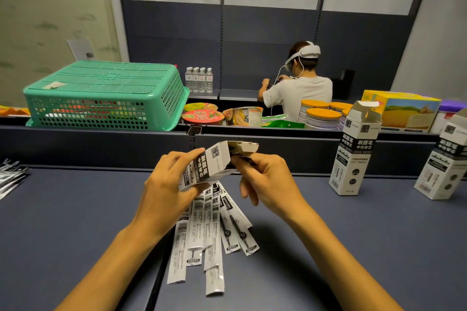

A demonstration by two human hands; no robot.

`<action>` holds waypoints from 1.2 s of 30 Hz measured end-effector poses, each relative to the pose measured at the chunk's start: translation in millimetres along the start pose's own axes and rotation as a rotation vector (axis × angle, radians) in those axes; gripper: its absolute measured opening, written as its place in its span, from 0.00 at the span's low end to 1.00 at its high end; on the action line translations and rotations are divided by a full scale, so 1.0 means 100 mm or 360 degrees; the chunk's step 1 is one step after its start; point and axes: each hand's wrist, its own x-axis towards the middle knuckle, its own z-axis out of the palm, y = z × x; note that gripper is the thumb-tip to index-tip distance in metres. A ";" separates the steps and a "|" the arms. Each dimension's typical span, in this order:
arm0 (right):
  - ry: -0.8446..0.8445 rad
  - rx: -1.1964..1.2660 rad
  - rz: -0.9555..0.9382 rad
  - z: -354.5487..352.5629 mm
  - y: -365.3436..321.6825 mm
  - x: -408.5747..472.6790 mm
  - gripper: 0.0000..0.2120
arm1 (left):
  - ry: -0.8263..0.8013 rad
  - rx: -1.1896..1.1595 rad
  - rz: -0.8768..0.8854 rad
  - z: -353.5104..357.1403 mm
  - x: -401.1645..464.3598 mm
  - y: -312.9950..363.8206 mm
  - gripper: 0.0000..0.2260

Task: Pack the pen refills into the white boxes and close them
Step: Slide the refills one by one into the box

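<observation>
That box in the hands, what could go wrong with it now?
The box is tilted with its flap open, so refills already inside might slide out. The loose refills lie fanned out under the left hand and right hand, so an arm could sweep some away.

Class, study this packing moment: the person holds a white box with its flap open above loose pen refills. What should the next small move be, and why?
Probably slide more refills in. The left hand grips the white cardboard box with its top flap open, the right hand pinches something dark at its mouth, and flat wrapped pen refills lie fanned on the dark blue table, so closing looks premature.
</observation>
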 end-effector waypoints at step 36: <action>-0.0490 -0.0990 0.0375 0.10 0.37 0.15 0.14 | 0.0031 0.0037 -0.0125 -0.03 0.04 -0.05 0.32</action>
